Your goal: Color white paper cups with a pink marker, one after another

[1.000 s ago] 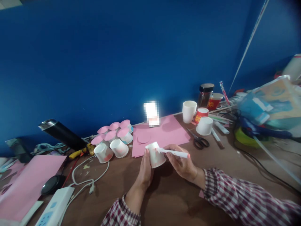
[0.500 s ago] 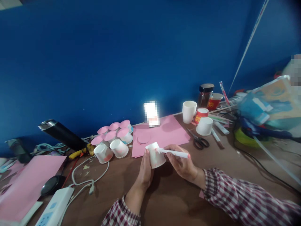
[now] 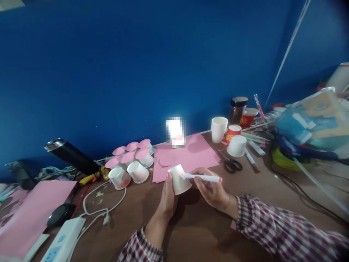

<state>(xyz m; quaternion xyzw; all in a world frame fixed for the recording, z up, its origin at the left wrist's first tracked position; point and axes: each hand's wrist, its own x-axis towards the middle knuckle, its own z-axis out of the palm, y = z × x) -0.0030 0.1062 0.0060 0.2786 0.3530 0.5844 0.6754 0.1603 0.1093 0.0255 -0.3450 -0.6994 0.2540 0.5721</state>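
Tilted on its side above the table, a white paper cup (image 3: 180, 185) is gripped by my left hand (image 3: 167, 198), the thumb along its wall. Faint pink marks show on that wall. My right hand (image 3: 209, 191) is closed round a white marker pen (image 3: 205, 178) with a pinkish end, its tip at the cup's side. Whether the tip touches the cup I cannot tell for sure. Beyond the cup lie pink paper sheets (image 3: 196, 153) with a cut pink paper circle (image 3: 167, 159) on top.
Several cups with pink tops (image 3: 128, 158) and two white cups (image 3: 137, 172) stand left. Scissors (image 3: 232, 165), a white cup (image 3: 237, 146), a mug (image 3: 219, 129) and a jar (image 3: 238, 112) are right. A power strip (image 3: 63, 240), cables and a black bottle (image 3: 72, 156) lie left.
The pen has shifted very slightly in my right hand, its rear end a little further right. The cup has tipped marginally to the left; all else looks the same.
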